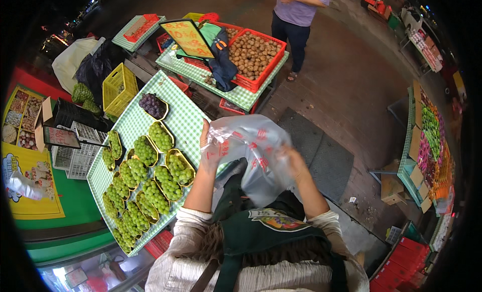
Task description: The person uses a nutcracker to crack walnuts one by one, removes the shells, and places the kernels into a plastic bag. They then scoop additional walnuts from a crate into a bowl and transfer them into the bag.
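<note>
A translucent plastic bag with red printing (263, 141) spreads between my two hands, in front of my dark green apron (271, 231). My left hand (207, 137) grips the bag's left end; its thumb shows, while the plastic covers most of the other fingers. On the opposite side, my right hand (293, 162) holds the bag's edge and is blurred. Left of me, a table with a green checked cloth (184, 111) bears several trays of green grapes (162, 135). One tray of dark purple grapes (152, 106) lies at its far end.
A red crate of round brown produce (252, 53) and a price sign (188, 37) stand on another checked table ahead. Beyond it stands a person in a purple shirt (297, 9). A yellow crate (119, 89) is beside the grapes. Colourful goods (433, 137) fill a stall at right.
</note>
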`<state>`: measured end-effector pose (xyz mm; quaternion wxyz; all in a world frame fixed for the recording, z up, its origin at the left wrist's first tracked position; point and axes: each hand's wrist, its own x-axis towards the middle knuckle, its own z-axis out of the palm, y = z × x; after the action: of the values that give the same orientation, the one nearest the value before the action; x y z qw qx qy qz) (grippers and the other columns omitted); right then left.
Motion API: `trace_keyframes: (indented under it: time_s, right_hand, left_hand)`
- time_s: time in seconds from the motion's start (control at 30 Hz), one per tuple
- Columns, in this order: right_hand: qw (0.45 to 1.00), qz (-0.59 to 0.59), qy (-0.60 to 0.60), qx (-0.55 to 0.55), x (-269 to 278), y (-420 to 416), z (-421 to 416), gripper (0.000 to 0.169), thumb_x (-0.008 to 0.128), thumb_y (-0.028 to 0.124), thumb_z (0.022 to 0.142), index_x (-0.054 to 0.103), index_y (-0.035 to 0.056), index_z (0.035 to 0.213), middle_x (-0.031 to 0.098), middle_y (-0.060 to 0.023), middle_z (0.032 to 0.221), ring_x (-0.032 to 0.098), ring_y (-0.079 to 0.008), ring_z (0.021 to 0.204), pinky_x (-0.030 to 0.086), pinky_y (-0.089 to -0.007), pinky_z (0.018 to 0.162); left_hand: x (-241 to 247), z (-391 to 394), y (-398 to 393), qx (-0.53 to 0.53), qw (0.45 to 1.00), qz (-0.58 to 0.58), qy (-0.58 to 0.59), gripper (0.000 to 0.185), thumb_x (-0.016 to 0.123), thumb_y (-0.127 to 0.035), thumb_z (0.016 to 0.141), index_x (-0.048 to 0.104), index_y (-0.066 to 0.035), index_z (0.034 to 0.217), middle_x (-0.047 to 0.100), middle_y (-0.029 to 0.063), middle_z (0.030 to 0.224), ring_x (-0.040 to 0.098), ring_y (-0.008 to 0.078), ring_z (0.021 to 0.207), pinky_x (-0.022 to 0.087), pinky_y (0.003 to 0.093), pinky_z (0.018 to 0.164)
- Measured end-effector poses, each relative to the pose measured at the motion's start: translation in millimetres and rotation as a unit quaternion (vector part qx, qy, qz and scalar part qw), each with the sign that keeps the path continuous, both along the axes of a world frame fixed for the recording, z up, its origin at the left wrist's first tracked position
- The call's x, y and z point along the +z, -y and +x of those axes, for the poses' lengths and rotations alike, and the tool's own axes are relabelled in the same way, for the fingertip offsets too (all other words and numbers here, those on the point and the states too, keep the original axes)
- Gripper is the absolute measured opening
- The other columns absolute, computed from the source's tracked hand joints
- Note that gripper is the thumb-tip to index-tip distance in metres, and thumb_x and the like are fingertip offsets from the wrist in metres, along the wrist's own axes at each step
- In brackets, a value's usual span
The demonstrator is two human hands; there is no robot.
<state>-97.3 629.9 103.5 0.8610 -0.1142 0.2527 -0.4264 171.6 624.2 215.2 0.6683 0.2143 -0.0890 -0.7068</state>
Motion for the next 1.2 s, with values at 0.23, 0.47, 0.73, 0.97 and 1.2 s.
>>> trace_keyframes:
  time_s: [0.23, 0.47, 0.73, 0.97, 1.2]
  right_hand:
    - [0.994, 0.076, 0.059, -0.051, 22, 74, -77, 0.052, 0.049, 0.049, 0.089, 0.052, 0.0062, 0.119, 0.060, -0.0101, 0.106, 0.059, -0.0199, 0.097, 0.050, -0.0303, 0.076]
    - [0.990, -0.062, -0.107, 0.070, 13, 136, -143, 0.045, 0.051, 0.036, 0.091, 0.049, 0.0033, 0.123, 0.057, -0.0107, 0.115, 0.057, -0.0201, 0.102, 0.049, -0.0333, 0.081]
    - [0.888, -0.107, -0.426, 0.133, 42, 274, -142, 0.025, 0.062, -0.005, 0.080, 0.059, -0.0055, 0.104, 0.065, -0.0116, 0.084, 0.064, -0.0177, 0.077, 0.054, -0.0283, 0.072]
    - [0.914, -0.109, -0.381, 0.082, 22, 337, -110, 0.019, 0.064, -0.005, 0.078, 0.057, -0.0015, 0.095, 0.064, -0.0091, 0.085, 0.062, -0.0154, 0.077, 0.051, -0.0256, 0.069]
    - [0.932, -0.116, -0.321, 0.122, 18, 400, -46, 0.009, 0.061, 0.003, 0.084, 0.057, 0.0026, 0.093, 0.061, -0.0035, 0.086, 0.058, -0.0107, 0.074, 0.046, -0.0234, 0.062]
  left_hand:
    - [-75, -15, 34, -0.188, 0.976, 0.034, -0.102, 0.062, 0.051, -0.050, 0.087, 0.049, 0.002, 0.120, 0.058, 0.0159, 0.115, 0.056, 0.0293, 0.104, 0.043, 0.0425, 0.092]
    - [-127, -25, 110, -0.113, 0.986, 0.120, 0.001, 0.058, 0.058, -0.047, 0.084, 0.053, 0.002, 0.115, 0.062, 0.0142, 0.107, 0.059, 0.0276, 0.097, 0.045, 0.0378, 0.087]
    - [-161, -23, 230, -0.130, 0.963, 0.158, 0.175, 0.028, 0.064, -0.028, 0.085, 0.062, -0.001, 0.089, 0.066, 0.0105, 0.077, 0.064, 0.0191, 0.063, 0.053, 0.0284, 0.054]
    - [-127, -86, 300, 0.012, 0.654, 0.001, 0.756, 0.039, 0.078, -0.031, 0.071, 0.059, 0.000, 0.082, 0.061, 0.0091, 0.074, 0.059, 0.0159, 0.064, 0.048, 0.0292, 0.059]
    - [-74, -181, 338, -0.112, 0.913, 0.010, 0.393, 0.014, 0.067, -0.011, 0.083, 0.057, -0.001, 0.084, 0.062, 0.0005, 0.079, 0.053, 0.0033, 0.071, 0.042, 0.0204, 0.059]
